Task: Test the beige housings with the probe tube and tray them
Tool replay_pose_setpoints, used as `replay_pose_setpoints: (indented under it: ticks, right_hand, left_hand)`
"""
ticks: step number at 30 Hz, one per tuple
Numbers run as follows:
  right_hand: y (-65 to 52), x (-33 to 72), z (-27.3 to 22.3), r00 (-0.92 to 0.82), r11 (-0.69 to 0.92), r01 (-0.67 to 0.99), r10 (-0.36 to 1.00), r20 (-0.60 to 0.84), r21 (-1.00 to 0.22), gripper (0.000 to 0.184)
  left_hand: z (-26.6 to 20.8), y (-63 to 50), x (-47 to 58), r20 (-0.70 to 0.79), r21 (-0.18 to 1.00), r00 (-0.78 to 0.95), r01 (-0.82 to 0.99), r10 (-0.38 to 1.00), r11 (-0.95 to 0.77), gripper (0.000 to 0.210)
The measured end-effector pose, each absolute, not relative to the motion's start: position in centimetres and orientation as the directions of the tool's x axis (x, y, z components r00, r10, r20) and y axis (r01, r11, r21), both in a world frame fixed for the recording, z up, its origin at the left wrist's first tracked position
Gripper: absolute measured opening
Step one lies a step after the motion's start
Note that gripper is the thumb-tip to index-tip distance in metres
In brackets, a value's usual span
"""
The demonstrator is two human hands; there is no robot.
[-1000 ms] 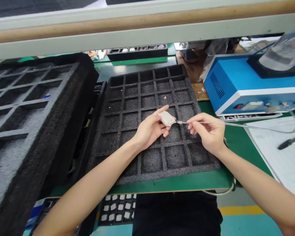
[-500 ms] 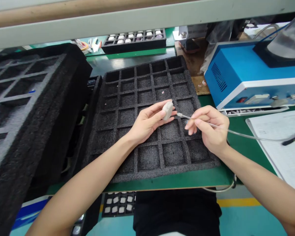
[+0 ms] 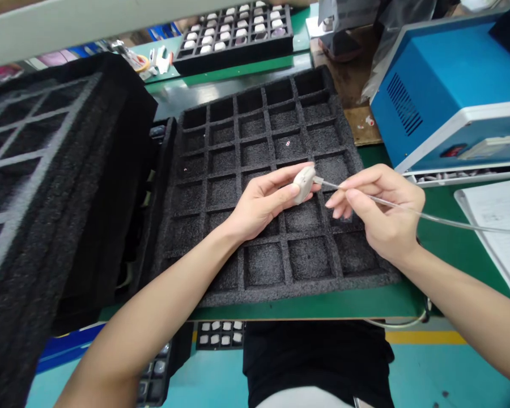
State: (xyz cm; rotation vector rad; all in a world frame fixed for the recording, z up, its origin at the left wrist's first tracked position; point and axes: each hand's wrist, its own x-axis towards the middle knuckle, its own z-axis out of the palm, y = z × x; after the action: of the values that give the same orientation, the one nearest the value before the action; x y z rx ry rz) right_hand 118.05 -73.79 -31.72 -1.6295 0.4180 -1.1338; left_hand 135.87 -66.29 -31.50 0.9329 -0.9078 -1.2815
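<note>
My left hand (image 3: 272, 198) pinches a small off-white plastic housing (image 3: 305, 184) between thumb and fingers, tilted on edge. A thin clear tube (image 3: 442, 220) runs through my right hand (image 3: 385, 209), gripped between thumb and index finger. The tube's pale tip (image 3: 319, 181) meets the right side of the housing; whether it is inserted or only touching I cannot tell. Both hands are above a black foam tray (image 3: 263, 263) with square compartments. A clear or shiny piece lies partly hidden in a compartment below my right fingers.
A blue machine (image 3: 433, 73) stands at the right, with paper sheets (image 3: 497, 212) in front of it. Stacked foam trays (image 3: 106, 170) rise at the left. Behind, another tray (image 3: 233, 54) holds several white pieces. More white pieces sit in a tray (image 3: 220, 344) below the table edge.
The tube's tip, apart from the housing before, now meets its side. The view has shifted, and both hands appear further right in it.
</note>
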Motion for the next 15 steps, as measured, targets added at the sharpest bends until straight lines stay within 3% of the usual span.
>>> replay_pose_setpoints:
  ticks: [7,15]
  right_hand:
    - [-73.72,118.03,-31.65,0.483,-0.379,0.209,-0.761,0.432,-0.901,0.010]
    - [-73.79,118.09,-31.68,0.487,-0.399,0.228,-0.743,0.459,-0.888,0.005]
  left_hand:
    - [-31.34,-66.25,135.82,-0.004,0.939,0.094,0.342,-0.996,0.028,0.035]
    - [-31.29,-66.25,135.78,-0.014,0.942,0.105,0.335,-0.994,0.022,0.038]
